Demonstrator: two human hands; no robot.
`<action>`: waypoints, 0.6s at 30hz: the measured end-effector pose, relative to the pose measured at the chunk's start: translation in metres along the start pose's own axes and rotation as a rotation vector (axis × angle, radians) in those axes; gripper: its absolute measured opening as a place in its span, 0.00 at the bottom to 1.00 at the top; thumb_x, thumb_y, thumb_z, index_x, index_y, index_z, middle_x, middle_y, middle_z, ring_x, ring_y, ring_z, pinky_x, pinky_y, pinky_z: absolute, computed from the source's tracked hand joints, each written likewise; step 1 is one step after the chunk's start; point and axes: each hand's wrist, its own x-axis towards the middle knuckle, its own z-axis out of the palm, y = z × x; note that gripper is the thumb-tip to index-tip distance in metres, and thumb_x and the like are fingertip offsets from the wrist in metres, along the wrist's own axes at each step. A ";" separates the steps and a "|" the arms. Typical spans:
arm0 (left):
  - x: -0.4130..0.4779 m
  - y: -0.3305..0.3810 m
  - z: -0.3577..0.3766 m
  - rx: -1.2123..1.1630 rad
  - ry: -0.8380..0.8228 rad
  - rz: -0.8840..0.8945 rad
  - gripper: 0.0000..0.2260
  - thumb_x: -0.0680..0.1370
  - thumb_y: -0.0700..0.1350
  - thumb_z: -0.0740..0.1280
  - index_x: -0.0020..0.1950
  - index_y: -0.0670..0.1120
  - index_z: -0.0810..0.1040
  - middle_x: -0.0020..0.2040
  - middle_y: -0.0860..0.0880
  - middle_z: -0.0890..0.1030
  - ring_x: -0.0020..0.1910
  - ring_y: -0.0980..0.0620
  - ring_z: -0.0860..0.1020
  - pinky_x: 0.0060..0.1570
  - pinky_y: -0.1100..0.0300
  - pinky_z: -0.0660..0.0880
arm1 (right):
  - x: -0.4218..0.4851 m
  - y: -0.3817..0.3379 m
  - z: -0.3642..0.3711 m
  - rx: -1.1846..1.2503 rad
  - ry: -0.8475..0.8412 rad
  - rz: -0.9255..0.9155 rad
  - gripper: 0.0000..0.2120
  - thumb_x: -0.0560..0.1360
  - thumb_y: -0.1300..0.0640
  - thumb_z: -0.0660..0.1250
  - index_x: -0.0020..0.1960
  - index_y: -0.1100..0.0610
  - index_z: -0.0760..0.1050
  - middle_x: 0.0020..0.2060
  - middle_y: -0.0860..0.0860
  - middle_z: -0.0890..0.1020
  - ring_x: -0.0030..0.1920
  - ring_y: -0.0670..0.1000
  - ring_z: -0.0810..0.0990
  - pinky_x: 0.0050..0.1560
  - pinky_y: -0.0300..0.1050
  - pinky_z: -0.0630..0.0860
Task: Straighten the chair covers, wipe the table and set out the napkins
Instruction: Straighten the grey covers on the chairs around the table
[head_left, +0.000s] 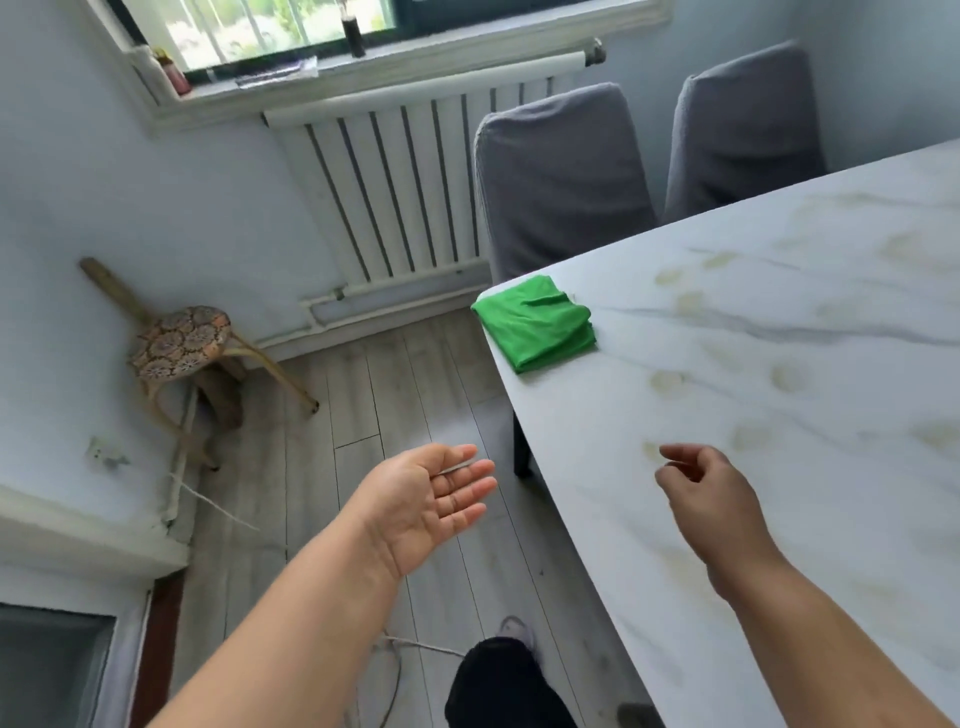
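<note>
Two empty hands: left hand (431, 499) spread palm-up beside the table (810, 291) edge, right hand (711, 499) loosely curled over it. Folded green cloth (537, 325) sits ahead of both, at the corner. Looks soft, light, floppy, so best pinched through all layers at its near edge.

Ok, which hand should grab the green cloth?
Probably left: the left hand is open beside the table edge, nearer the green cloth on that corner; the right hand hangs loosely curled farther right.
</note>
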 end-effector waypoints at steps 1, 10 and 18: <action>0.011 0.017 -0.002 0.010 0.002 0.013 0.13 0.77 0.40 0.62 0.61 0.39 0.77 0.55 0.40 0.83 0.50 0.44 0.81 0.54 0.52 0.75 | 0.014 -0.008 0.010 0.012 0.007 -0.003 0.11 0.77 0.60 0.63 0.59 0.54 0.74 0.52 0.50 0.78 0.51 0.49 0.76 0.43 0.42 0.70; 0.113 0.180 0.000 0.092 0.005 0.059 0.13 0.78 0.40 0.60 0.61 0.39 0.76 0.55 0.40 0.83 0.50 0.45 0.82 0.51 0.52 0.76 | 0.137 -0.097 0.094 0.065 0.002 0.047 0.10 0.77 0.61 0.64 0.57 0.53 0.74 0.47 0.49 0.79 0.47 0.52 0.79 0.50 0.49 0.75; 0.192 0.298 0.010 0.125 -0.064 0.021 0.13 0.78 0.39 0.61 0.60 0.39 0.77 0.54 0.40 0.83 0.51 0.44 0.82 0.50 0.52 0.77 | 0.230 -0.167 0.145 0.106 0.077 0.073 0.09 0.75 0.61 0.65 0.55 0.52 0.76 0.47 0.49 0.81 0.50 0.52 0.80 0.57 0.57 0.77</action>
